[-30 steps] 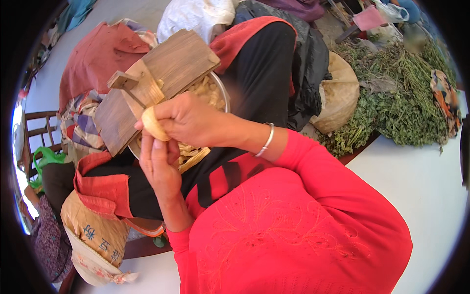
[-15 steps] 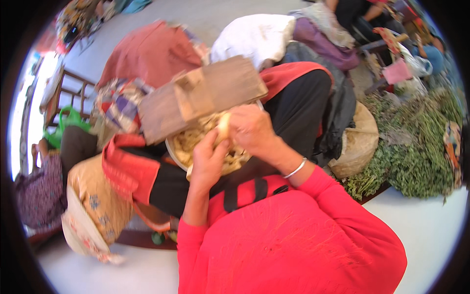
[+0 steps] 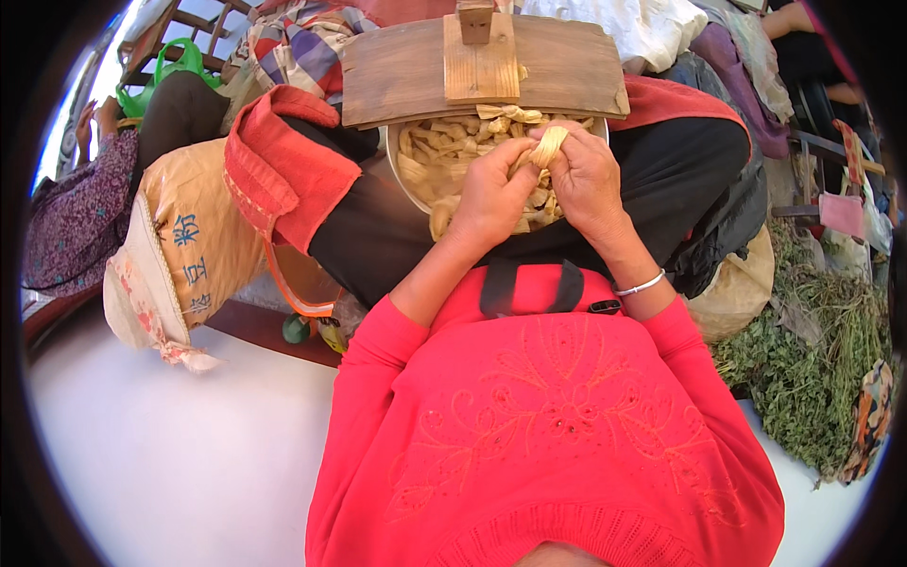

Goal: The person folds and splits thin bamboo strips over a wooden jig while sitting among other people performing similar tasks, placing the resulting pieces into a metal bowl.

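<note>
Both my hands meet over a round, pale-rimmed basin (image 3: 392,163) in my lap. My left hand (image 3: 493,192) pinches one end of a pale yellow, ribbed strip (image 3: 550,146) that looks like tofu skin. The strip bends in a loop between my hands, and my right hand (image 3: 588,180) grips its other side with curled fingers. Several knotted or folded yellow pieces (image 3: 436,151) fill the basin below. Across the basin's far side lies a wooden board (image 3: 392,71) with a lighter wood piece (image 3: 480,66) and a small block on it. The board hides part of the basin.
Left of my knee stands a tan sack (image 3: 213,203); beyond it are a green plastic bag (image 3: 170,71) and another person's arm in a patterned sleeve (image 3: 80,213). Red cloths (image 3: 293,175) cover my knees. Leafy green bundles (image 3: 803,378) lie at right, near a black bag (image 3: 727,231).
The view has turned and shifted, so the board and basin appear higher and more level. The strip shows a wider loop between my fingers. Both hands remain on it.
</note>
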The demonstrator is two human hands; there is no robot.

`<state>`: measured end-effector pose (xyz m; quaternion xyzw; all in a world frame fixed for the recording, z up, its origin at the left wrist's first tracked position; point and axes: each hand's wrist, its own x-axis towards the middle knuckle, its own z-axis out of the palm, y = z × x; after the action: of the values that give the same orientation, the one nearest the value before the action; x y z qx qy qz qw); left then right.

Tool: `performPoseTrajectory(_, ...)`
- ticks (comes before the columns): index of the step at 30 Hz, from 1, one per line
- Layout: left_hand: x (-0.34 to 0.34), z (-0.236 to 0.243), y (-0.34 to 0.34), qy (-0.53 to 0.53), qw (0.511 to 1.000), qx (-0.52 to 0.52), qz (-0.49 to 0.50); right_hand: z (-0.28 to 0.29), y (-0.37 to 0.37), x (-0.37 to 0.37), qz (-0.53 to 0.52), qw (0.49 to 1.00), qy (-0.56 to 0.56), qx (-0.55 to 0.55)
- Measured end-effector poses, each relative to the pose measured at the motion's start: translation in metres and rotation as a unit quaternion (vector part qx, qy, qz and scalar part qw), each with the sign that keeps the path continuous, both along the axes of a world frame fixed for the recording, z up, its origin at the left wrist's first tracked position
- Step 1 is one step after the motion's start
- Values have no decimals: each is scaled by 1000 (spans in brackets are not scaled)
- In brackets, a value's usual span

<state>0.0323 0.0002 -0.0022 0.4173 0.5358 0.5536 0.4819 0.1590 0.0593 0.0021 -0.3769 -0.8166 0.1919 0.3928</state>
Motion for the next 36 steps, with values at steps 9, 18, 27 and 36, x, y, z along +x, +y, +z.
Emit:
performPoseTrajectory(9, -17, -2, -1, 480, 857, 186, 12, -8, 5, 15, 32, 982, -75, -168)
performPoseTrajectory(18, -21, -1, 3, 422, 865, 269, 30, -4, -11, 8, 150, 578, 374, -709)
performPoseTrajectory(27, -15, 36, 16, 416, 906, 68, -40, -1, 1, -7, 63, 973, 118, -190)
performPoseTrajectory(36, -28, 11, -5, -278, 943, -172, -65, 10, 7, -12, 30, 957, 234, -171)
